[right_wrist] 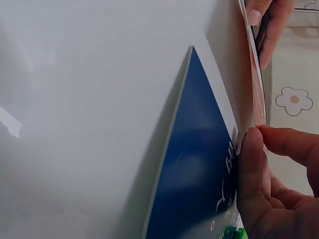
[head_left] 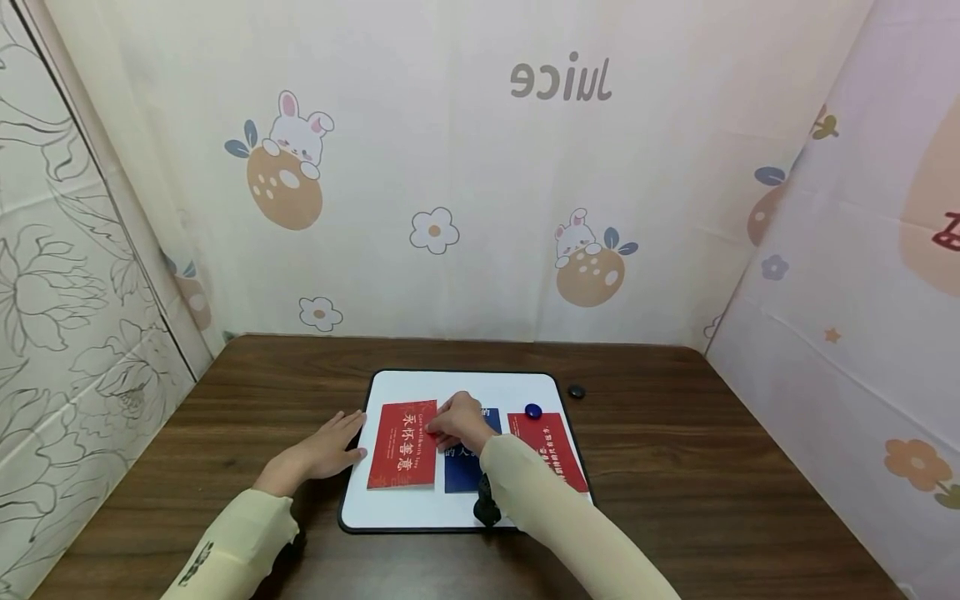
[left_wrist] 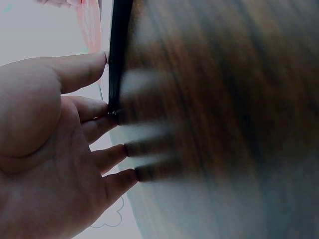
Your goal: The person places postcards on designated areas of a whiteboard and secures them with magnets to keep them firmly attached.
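A whiteboard [head_left: 405,510] with a black rim lies on the table, bearing a red card [head_left: 390,467] on its left, a blue card [head_left: 461,477] mid-board and another red card [head_left: 551,437] on its right. My right hand [head_left: 467,423] reaches across the blue card, covering part of it. At the left red card's right edge, its thumb and fingertips pinch a small red magnet [head_left: 431,432], mostly hidden by the fingers. My left hand [head_left: 330,446], fingers spread, rests at the board's left edge; in the left wrist view its thumb [left_wrist: 87,69] meets the black rim.
A round blue magnet [head_left: 533,411] sits at the top of the right red card. Part of a green magnet [right_wrist: 241,233] shows on the blue card. Just right of the board, a round black piece [head_left: 576,391] lies on the wooden table [head_left: 675,467]. Printed curtains [head_left: 450,150] surround the table.
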`<state>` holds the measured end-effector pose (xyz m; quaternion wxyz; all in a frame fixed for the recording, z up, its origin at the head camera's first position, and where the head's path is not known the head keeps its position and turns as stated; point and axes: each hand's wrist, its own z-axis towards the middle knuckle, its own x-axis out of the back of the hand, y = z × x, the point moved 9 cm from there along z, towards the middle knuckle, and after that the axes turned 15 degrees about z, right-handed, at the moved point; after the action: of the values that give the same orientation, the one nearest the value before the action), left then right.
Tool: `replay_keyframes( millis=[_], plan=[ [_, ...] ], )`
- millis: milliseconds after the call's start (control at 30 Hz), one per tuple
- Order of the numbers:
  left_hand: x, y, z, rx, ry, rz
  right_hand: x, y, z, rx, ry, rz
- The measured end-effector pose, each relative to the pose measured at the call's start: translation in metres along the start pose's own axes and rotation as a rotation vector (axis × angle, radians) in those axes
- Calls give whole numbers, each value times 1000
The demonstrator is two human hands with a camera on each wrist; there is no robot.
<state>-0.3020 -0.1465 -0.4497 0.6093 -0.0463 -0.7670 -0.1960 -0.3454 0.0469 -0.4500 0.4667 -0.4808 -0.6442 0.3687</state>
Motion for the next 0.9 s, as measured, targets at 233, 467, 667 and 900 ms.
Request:
replay_keyframes(
  millis=[233, 467, 667, 900],
  plan=[
    [1, 1, 0, -7, 7, 2, -3, -2, -3, 15, -2, -50],
    [1, 1, -1, -8, 8, 2, -4, -5, -5, 27, 12, -101],
    [1, 1, -1, -5, 4, -3, -5, -5, -2, 21, 25, -134],
    [0, 0, 1, 5, -2, -4, -8, -6, 3, 34, 30, -179]
  ],
)
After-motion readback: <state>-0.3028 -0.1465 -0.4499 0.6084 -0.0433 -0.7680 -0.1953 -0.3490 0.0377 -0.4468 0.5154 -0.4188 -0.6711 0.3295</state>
